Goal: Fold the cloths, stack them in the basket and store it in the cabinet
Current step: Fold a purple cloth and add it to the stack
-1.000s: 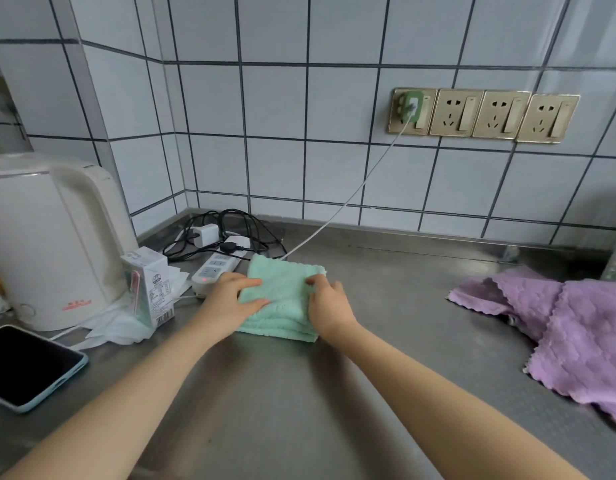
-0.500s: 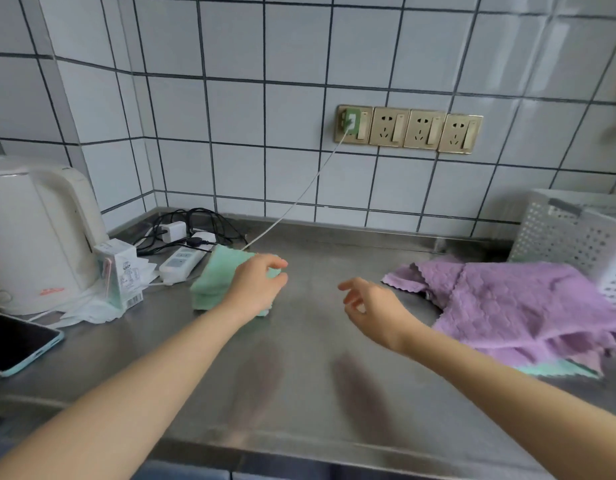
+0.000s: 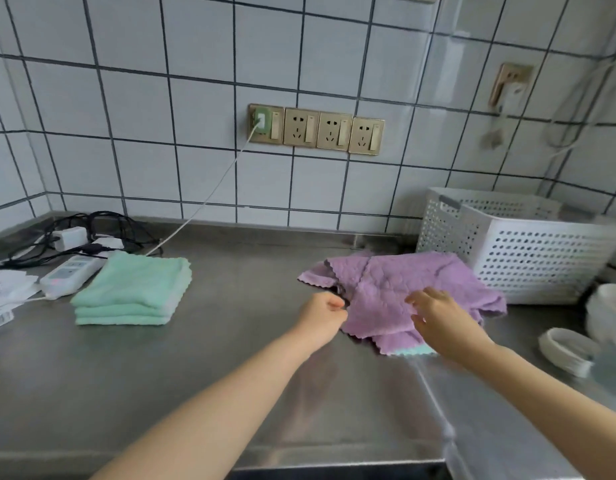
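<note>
On the steel counter (image 3: 230,358) in front of me, my left hand (image 3: 322,315) is curled up and pinching the near left edge of the purple cloth (image 3: 396,289). My right hand (image 3: 438,318) is open with the fingers spread, just over the same cloth, and I can't tell if it is touching yet. That purple cloth lies flat but messy, right beside the white basket (image 3: 528,251), which stands at the back on the right. A bit of light green cloth (image 3: 412,350) peeks out from under the purple one near my right hand. Far off to the left sits the folded green cloth (image 3: 133,292), neat and done, close to the power strip (image 3: 70,275) and the black wires (image 3: 102,226). I think I am about to start folding the purple one. If I pull it up fast, the green bit under it might come along and get all bunched. White bowls (image 3: 608,313) stand near my right arm, so a big swing could bump them. And the folded one could come undone when I carry it all the way over to the basket.
</note>
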